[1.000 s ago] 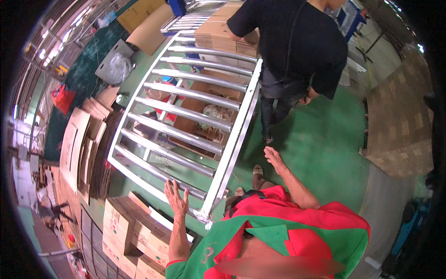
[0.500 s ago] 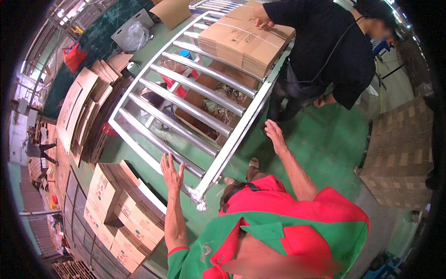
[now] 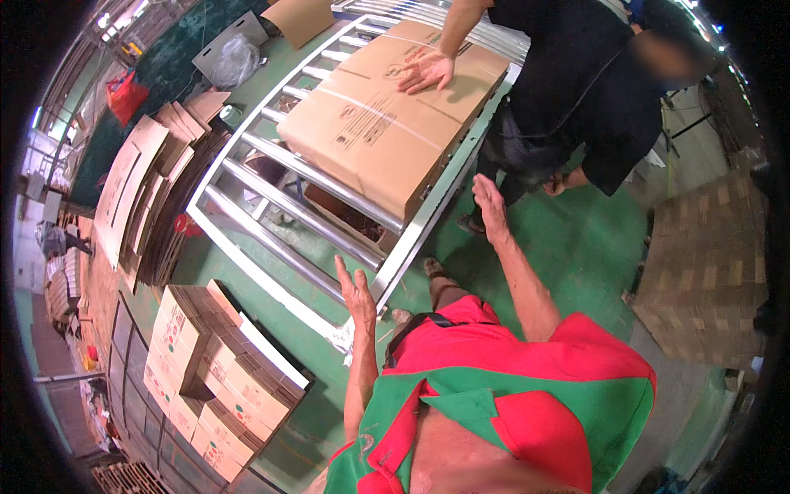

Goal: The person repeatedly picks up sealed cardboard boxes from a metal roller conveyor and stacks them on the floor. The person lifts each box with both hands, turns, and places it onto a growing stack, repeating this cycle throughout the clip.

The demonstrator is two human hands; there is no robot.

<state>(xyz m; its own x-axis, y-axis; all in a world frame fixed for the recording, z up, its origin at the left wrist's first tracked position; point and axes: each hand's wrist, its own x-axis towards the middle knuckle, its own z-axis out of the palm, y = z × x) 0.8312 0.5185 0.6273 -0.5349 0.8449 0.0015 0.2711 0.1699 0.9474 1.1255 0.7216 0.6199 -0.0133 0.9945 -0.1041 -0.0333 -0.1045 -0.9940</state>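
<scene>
A strapped bundle of flat brown cardboard boxes point(image 3: 387, 123) lies on the metal rollers of a white-framed conveyor point(image 3: 271, 290). A co-worker in dark clothes point(image 3: 568, 99) stands at the far right of it, one hand point(image 3: 428, 72) spread over the bundle's top. My left hand point(image 3: 357, 295) is held up beside the conveyor's near end, fingers stretched and holding nothing. My right hand point(image 3: 491, 207) hovers off the conveyor's right rail, fingers extended, also without anything in it. Both of my hands are apart from the bundle.
Stacked bundles of printed flat boxes point(image 3: 216, 383) stand on the floor at lower left. Loose cardboard sheets point(image 3: 132, 193) lean farther left. A tall stack of brown cardboard point(image 3: 699, 263) stands at right. Under the rollers sits an open carton point(image 3: 350, 216).
The bundle has slid along the rollers toward me, the co-worker's hand moving with it. My left hand has shifted right, off the conveyor's left side; my right hand has risen slightly.
</scene>
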